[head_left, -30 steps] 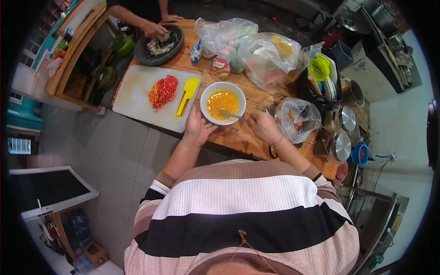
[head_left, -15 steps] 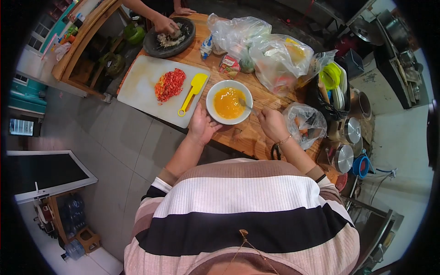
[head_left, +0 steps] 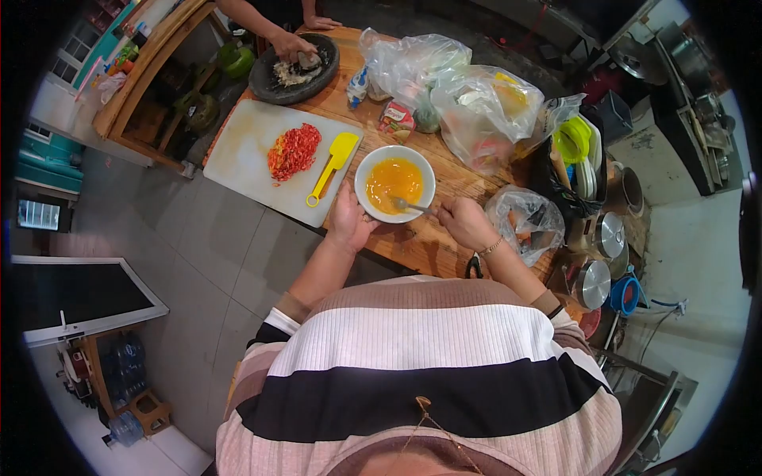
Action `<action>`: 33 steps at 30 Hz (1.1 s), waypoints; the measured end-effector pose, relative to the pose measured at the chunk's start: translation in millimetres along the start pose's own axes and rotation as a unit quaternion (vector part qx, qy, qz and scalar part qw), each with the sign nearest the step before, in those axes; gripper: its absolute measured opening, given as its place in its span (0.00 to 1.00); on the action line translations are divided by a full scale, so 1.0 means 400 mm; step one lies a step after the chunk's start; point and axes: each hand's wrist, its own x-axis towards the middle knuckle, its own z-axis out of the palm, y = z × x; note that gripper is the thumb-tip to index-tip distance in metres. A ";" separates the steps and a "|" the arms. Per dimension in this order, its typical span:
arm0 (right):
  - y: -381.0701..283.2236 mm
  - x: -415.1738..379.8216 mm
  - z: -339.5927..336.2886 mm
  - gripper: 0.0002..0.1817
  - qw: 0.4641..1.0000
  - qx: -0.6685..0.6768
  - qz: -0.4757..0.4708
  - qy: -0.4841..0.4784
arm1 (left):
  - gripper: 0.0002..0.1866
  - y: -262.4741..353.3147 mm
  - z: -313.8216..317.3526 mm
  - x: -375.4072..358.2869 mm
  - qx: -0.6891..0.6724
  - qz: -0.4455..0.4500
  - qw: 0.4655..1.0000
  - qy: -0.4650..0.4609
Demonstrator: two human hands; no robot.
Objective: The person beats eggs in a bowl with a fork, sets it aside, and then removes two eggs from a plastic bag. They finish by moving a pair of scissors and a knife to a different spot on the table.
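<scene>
A white bowl (head_left: 429, 176) of beaten egg (head_left: 394, 182) sits at the table's front edge. My left hand (head_left: 349, 219) grips its near left side, with the fingers partly hidden beneath it. A metal fork (head_left: 415, 208) is pinched in my right hand (head_left: 468, 223), its head dipped into the egg near the front of the bowl, so the tines are hard to make out. Left of the bowl, a yellow spatula (head_left: 332, 168) and a heap of chopped red chilli (head_left: 294, 153) lie on a white cutting board (head_left: 238, 155).
Another person's hand (head_left: 295, 49) holds a pestle in a dark stone mortar (head_left: 321, 82) at the far left. Plastic bags (head_left: 484, 111) and a red packet (head_left: 396, 118) stand behind the bowl. A clear bag (head_left: 528, 222), scissors (head_left: 474, 266) and lidded jars (head_left: 594, 282) are to the right.
The fork's head has swept from the right side of the egg to the near side. The bowl has shifted slightly towards me, and the other person's hand has moved a little in the mortar.
</scene>
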 end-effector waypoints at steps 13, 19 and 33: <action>-0.022 0.011 -0.024 0.16 0.995 -0.007 0.076 0.062 | 0.39 -0.007 0.002 0.002 0.011 0.008 1.000 0.023; -0.023 0.002 -0.026 0.16 0.997 -0.001 0.021 -0.074 | 0.41 -0.017 -0.027 0.026 0.078 0.000 0.996 0.042; 0.015 0.000 -0.019 0.15 0.998 -0.006 0.061 0.024 | 0.40 -0.029 -0.036 0.042 0.123 -0.001 0.991 0.056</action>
